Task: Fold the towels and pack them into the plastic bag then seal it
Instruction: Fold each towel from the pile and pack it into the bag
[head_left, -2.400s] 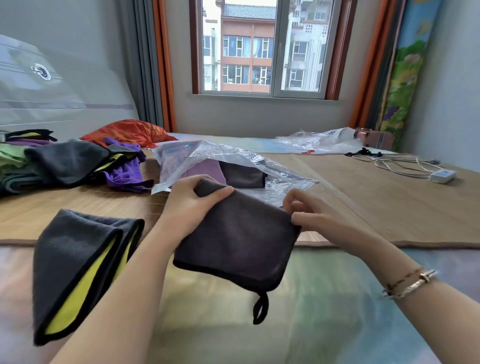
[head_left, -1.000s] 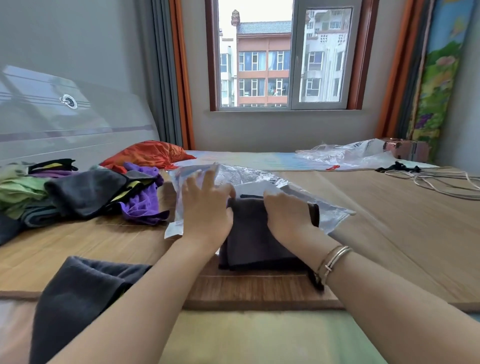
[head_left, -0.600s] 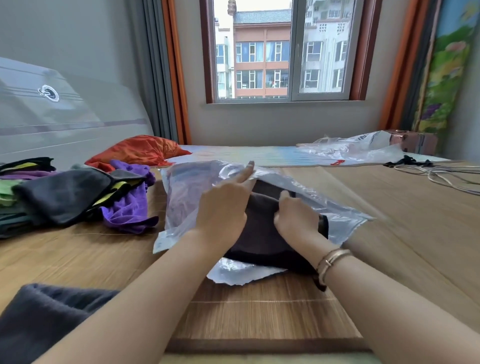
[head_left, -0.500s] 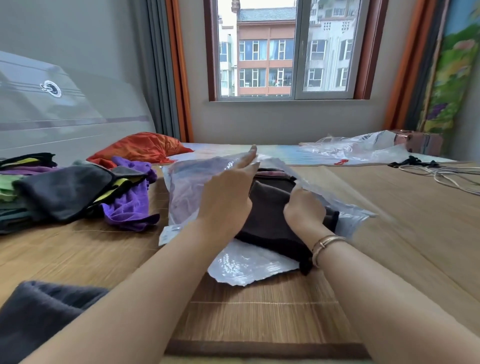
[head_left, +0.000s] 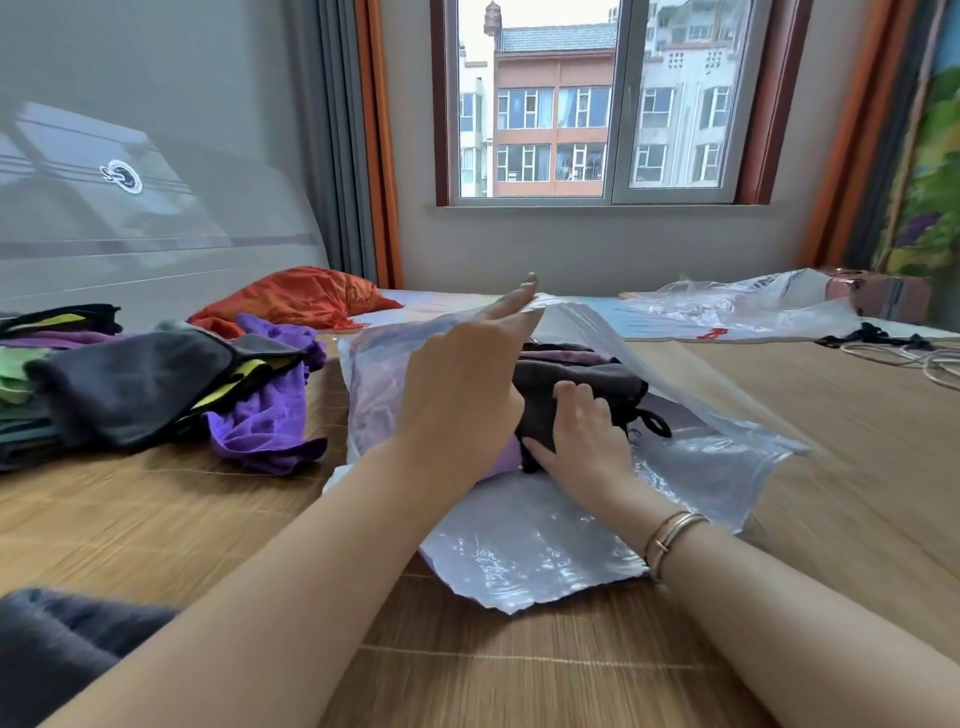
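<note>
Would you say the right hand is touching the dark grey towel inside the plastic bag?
Touching. The head view shows the right hand with its fingers pressed on the dark grey towel within the mouth of the plastic bag.

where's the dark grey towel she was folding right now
In the head view the dark grey towel sits centre frame inside the mouth of the plastic bag, under the right hand, while the left hand lifts the bag's upper flap.

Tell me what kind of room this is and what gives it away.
Most likely a bedroom in a flat. The work surface looks like a bed covered by a bamboo mat, with what seems a glossy headboard at the left, and a curtained window facing apartment blocks.
</note>
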